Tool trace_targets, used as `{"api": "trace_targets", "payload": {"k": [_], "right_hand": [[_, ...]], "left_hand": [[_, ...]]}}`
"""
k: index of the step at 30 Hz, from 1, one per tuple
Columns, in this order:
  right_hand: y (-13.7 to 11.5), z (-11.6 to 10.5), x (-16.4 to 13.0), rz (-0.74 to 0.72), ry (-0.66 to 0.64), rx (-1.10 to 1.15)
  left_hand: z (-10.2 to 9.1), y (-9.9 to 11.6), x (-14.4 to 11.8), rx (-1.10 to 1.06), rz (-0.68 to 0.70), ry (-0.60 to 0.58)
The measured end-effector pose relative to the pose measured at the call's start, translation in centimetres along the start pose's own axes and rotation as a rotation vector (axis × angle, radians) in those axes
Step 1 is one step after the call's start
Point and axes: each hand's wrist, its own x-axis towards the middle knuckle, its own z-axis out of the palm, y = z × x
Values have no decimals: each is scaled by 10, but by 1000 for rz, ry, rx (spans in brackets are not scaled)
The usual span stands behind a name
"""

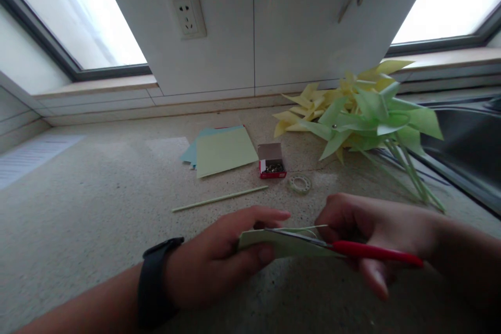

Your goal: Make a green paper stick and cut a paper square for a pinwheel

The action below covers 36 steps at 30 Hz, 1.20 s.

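- Head view: a small red cardboard box (271,163) sits on the speckled countertop (97,193) with its flap lid standing open; inside lies a heap of small dark metal pieces, too small to tell apart.
- Just left of the box lies a stack of paper sheets (223,150), pale green on top with blue edges showing beneath.
- Just right of the box and slightly nearer the camera lies a small roll of clear tape (299,183), flat on the counter.
- Nearer than the box, to its left, a thin pale green stick (219,199) lies on the counter, apart from everything else.
- Right of the box and beyond it lies a pile of paper pinwheels (360,112), yellow ones behind, green ones in front, their thin sticks running toward the near right.
- Well nearer than the box, the left hand (219,258), a black band on its wrist, pinches a pale green sheet of paper (289,244) between thumb and curled fingers, holding it nearly edge-on just above the counter.
- The right hand (371,235) is closed around the red handles of a pair of scissors (336,244); the blades lie across the paper's top edge, pointing toward the left hand.
- Whether the blades are parted or closed cannot be told from this angle.
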Motion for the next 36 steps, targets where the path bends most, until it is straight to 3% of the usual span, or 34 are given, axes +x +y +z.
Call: {"api": "trace_targets", "payload": {"k": [5,16,23,30,36], "right_hand": [[3,-2,0,-99,37,-82],[-11,1,0,-71,53,-113],[-6,0,3,-138,65,-98],[-7,-1,-1,-248,182,-106],[-10,2,9,-413,338,-83]], "left_hand": [[-3,1,-2,-268,-111,-93],[-6,-9,2,-639,-124,-44],[0,1,11,-664,-62,-8],[-1,-20,10,-597,53,15],[6,-19,10,-955,-157,183]]}}
